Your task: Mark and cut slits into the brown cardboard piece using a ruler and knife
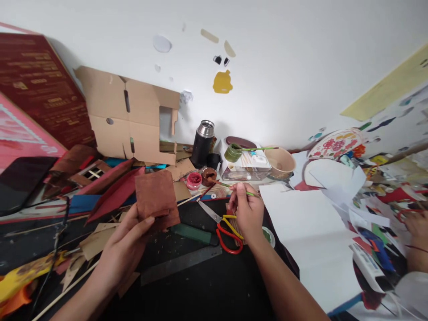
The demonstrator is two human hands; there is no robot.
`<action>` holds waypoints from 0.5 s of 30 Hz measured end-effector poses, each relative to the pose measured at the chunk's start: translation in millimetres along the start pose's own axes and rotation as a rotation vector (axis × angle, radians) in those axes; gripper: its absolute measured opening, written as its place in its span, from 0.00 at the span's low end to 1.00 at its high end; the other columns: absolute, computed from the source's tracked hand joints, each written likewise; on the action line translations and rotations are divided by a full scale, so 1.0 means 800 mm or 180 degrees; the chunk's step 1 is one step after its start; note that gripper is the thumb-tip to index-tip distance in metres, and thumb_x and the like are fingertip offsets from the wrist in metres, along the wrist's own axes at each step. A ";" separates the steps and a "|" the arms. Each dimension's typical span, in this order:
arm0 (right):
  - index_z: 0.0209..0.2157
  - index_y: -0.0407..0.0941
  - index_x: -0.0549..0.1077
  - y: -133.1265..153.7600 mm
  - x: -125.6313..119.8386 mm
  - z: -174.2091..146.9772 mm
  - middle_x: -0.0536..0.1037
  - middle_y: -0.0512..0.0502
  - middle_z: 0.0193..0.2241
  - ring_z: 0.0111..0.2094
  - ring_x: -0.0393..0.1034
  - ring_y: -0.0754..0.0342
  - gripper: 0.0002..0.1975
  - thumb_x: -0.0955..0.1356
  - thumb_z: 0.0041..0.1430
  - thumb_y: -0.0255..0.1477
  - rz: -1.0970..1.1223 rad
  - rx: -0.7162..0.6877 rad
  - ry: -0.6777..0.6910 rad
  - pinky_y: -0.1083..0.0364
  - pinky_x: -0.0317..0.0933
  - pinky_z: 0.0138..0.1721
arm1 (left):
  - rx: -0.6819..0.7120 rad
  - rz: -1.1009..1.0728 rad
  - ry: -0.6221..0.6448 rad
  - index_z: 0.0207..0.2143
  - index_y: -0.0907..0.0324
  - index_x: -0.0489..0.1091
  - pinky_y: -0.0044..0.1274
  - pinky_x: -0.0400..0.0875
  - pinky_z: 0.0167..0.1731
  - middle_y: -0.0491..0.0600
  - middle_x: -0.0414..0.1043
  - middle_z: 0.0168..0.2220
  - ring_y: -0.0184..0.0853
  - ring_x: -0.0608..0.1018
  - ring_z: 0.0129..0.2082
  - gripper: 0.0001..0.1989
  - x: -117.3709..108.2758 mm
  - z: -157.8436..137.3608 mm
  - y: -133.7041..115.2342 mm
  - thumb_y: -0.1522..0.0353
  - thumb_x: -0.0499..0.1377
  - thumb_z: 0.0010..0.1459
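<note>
My left hand [125,243] grips a square, brown-painted board [155,191] by its lower edge, the thumb lying on its front. A small raised strip shows near that edge. In my right hand [248,214] is a thin paintbrush [223,183] with a green handle. Its tip reaches the small jar of brown paint [209,177]; whether it dips in I cannot tell. Beside that jar stands a jar of red paint [194,180]. Scissors [230,237] with red and yellow handles lie open below my right hand.
A steel ruler [180,266] and a green flat tool [192,233] lie on the black mat. Behind stand a black thermos [199,147], a green paint jar [233,153] and a bowl [281,162]. White paper [304,218] covers the right. Another person's hand [417,232] is at the right edge.
</note>
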State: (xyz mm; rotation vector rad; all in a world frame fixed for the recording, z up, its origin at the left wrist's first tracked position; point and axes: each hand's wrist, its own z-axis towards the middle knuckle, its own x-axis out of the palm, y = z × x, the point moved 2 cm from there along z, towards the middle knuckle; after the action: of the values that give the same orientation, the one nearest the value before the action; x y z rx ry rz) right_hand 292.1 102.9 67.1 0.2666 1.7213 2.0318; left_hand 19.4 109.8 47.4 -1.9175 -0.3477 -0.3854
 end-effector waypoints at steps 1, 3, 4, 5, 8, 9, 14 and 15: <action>0.36 0.46 0.76 -0.002 0.002 0.005 0.70 0.55 0.20 0.18 0.66 0.58 0.22 0.64 0.73 0.49 -0.0038 -0.0017 0.0008 0.59 0.57 0.20 | -0.0027 0.0002 -0.0015 0.53 0.51 0.77 0.26 0.78 0.44 0.51 0.82 0.53 0.45 0.80 0.53 0.32 0.000 0.000 0.000 0.56 0.75 0.45; 0.36 0.46 0.76 -0.005 0.004 0.013 0.70 0.55 0.20 0.19 0.66 0.58 0.22 0.64 0.73 0.49 -0.0135 -0.0073 0.0020 0.58 0.58 0.20 | -0.0072 -0.0033 -0.0052 0.53 0.52 0.78 0.27 0.79 0.43 0.51 0.82 0.53 0.47 0.80 0.53 0.31 0.001 0.000 0.001 0.56 0.75 0.45; 0.36 0.46 0.76 -0.006 0.005 0.017 0.70 0.55 0.20 0.19 0.66 0.57 0.22 0.64 0.73 0.49 -0.0183 -0.0096 0.0019 0.58 0.58 0.21 | -0.0096 -0.0065 -0.0047 0.53 0.52 0.78 0.27 0.79 0.43 0.52 0.81 0.54 0.47 0.80 0.53 0.31 0.001 0.000 0.001 0.57 0.75 0.46; 0.36 0.46 0.76 -0.007 0.007 0.020 0.71 0.55 0.21 0.19 0.67 0.57 0.22 0.64 0.73 0.49 -0.0230 -0.0104 0.0011 0.58 0.59 0.22 | -0.0109 -0.0103 -0.0022 0.53 0.52 0.78 0.27 0.79 0.42 0.52 0.81 0.54 0.47 0.80 0.52 0.30 0.002 -0.001 0.001 0.58 0.75 0.47; 0.36 0.46 0.76 -0.011 0.010 0.026 0.71 0.55 0.21 0.20 0.67 0.57 0.21 0.65 0.72 0.49 -0.0354 -0.0032 0.0041 0.58 0.59 0.23 | -0.0119 -0.0222 0.0128 0.51 0.54 0.79 0.26 0.78 0.35 0.53 0.82 0.51 0.43 0.82 0.44 0.25 0.004 -0.001 0.000 0.60 0.73 0.49; 0.35 0.46 0.76 -0.012 0.012 0.028 0.71 0.55 0.21 0.20 0.68 0.57 0.21 0.66 0.72 0.49 -0.0395 -0.0004 0.0101 0.57 0.59 0.23 | -0.0146 -0.0261 0.0175 0.50 0.55 0.79 0.26 0.77 0.32 0.53 0.82 0.50 0.41 0.82 0.41 0.24 0.005 0.000 0.000 0.61 0.73 0.50; 0.38 0.45 0.77 -0.013 0.018 0.036 0.72 0.55 0.21 0.20 0.68 0.56 0.23 0.65 0.72 0.50 -0.0347 0.0018 0.0289 0.57 0.59 0.24 | -0.0251 -0.0388 0.0299 0.47 0.57 0.80 0.24 0.76 0.30 0.53 0.82 0.45 0.38 0.80 0.36 0.22 0.007 0.000 0.002 0.62 0.73 0.50; 0.40 0.44 0.77 -0.013 0.019 0.037 0.72 0.55 0.21 0.20 0.68 0.56 0.23 0.66 0.71 0.50 -0.0298 0.0062 0.0287 0.57 0.59 0.23 | -0.0238 -0.0402 0.0321 0.47 0.57 0.80 0.25 0.77 0.30 0.53 0.81 0.46 0.38 0.81 0.37 0.21 0.007 0.000 0.003 0.62 0.73 0.50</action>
State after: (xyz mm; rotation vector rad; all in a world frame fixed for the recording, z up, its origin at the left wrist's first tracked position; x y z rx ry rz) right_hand 293.7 137.0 60.4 0.0999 1.7737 1.9881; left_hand 25.4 109.6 48.0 -1.9461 -0.3938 -0.5838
